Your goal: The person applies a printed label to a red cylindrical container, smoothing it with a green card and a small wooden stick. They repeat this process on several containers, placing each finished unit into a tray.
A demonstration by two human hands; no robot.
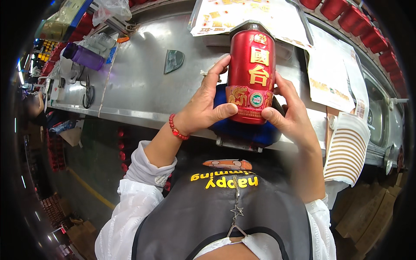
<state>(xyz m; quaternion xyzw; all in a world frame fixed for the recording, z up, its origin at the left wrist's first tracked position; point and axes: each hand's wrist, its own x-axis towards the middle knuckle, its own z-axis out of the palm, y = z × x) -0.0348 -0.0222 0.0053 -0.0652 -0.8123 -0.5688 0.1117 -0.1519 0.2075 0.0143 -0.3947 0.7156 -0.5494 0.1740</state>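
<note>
Both hands held 1 red bottle [251,73] upright over the near edge of a steel bench [138,86]. The left hand [203,106] wrapped its side, thumb pressed on the lower front label; the right hand [290,112] clasped the other side, thumb at the base. A blue pad [242,130] lay just beneath. The label already sat on the bottle, seemingly flat; judging by the thumbs, smoothing or checking remained. More red bottles [359,21] lined the far right edge, striped strips [346,147] hung nearby.
</note>
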